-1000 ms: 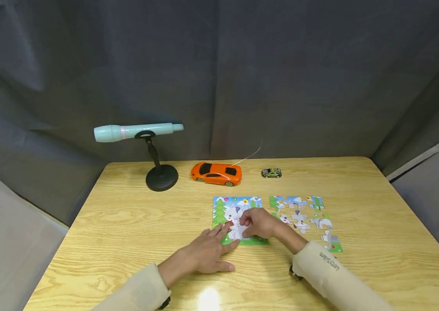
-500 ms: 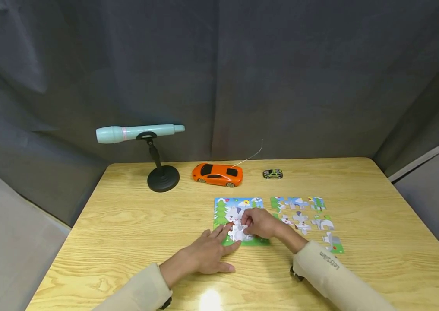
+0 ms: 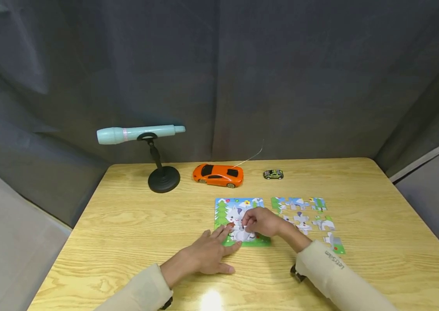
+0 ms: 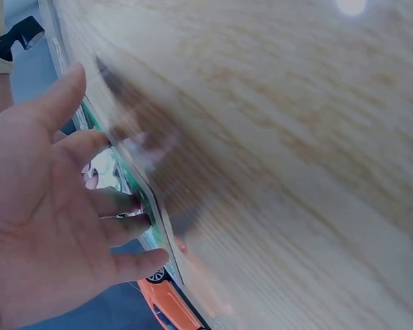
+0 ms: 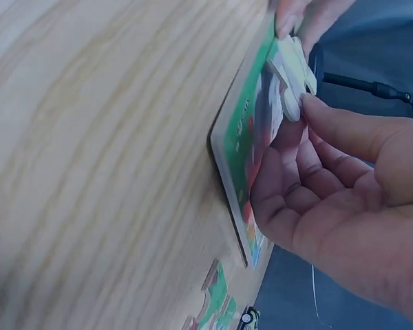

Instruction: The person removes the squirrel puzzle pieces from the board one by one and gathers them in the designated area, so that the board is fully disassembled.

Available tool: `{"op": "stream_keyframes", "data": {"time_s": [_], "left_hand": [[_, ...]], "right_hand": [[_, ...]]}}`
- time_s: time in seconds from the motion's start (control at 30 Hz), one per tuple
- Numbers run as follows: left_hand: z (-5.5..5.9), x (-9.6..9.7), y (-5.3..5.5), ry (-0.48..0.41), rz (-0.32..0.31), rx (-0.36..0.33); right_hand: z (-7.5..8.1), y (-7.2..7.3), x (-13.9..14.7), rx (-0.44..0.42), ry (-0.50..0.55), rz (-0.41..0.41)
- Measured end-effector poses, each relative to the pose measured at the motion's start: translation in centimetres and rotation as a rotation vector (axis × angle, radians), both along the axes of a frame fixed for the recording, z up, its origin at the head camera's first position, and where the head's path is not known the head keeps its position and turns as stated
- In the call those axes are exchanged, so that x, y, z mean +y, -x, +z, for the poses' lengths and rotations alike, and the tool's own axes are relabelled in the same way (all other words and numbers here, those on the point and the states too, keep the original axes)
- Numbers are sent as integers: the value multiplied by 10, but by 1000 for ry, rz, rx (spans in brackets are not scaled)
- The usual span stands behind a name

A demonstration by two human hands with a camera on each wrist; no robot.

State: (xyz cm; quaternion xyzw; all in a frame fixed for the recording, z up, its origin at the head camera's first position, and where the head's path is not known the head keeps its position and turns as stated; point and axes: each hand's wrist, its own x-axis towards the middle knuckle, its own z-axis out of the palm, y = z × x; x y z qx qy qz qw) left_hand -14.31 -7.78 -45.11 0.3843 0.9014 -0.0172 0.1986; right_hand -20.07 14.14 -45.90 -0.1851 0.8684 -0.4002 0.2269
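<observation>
A puzzle board (image 3: 221, 210) with a white cartoon animal lies flat on the table. My left hand (image 3: 206, 254) rests at its lower left, fingers straight and spread, the fingertips on the picture. With thumb and curled fingers, my right hand (image 3: 263, 222) pinches a pale puzzle piece (image 5: 289, 79) over the animal's body. That piece stands tilted against the board in the right wrist view, partly hidden by the thumb. To the right of the board lie several loose puzzle pieces (image 3: 302, 223). In the left wrist view, my left hand (image 4: 48, 206) shows its palm.
Behind the board an orange toy car (image 3: 218, 175) with a thin wire stands beside a small green and black toy car (image 3: 273, 174). A light blue microphone (image 3: 141, 133) sits on a black stand (image 3: 163, 179) at the back left. Grey cloth (image 3: 289, 86) hangs behind the wooden table (image 3: 137, 216).
The pale piece's outline has come into sight beneath my right fingers, over the animal's body. My right hand has shifted only slightly, and my left hand stays in place.
</observation>
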Motion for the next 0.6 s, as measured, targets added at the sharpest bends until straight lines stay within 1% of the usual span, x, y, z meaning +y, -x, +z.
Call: {"op": "stream_keyframes", "data": {"time_s": [0.1,0.2,0.4,0.6], "left_hand": [[0,1,0,2,11,-17],[-1,1,0,4,11,-18],[-2,1,0,9,0,7],[-2,1,0,-1,-17,27]], "right_hand": [[2,1,6,13,9,10],[5,1,17,27,26,14],[12,-3,43,37,36,4],[19,-10,70,18,43,1]]}}
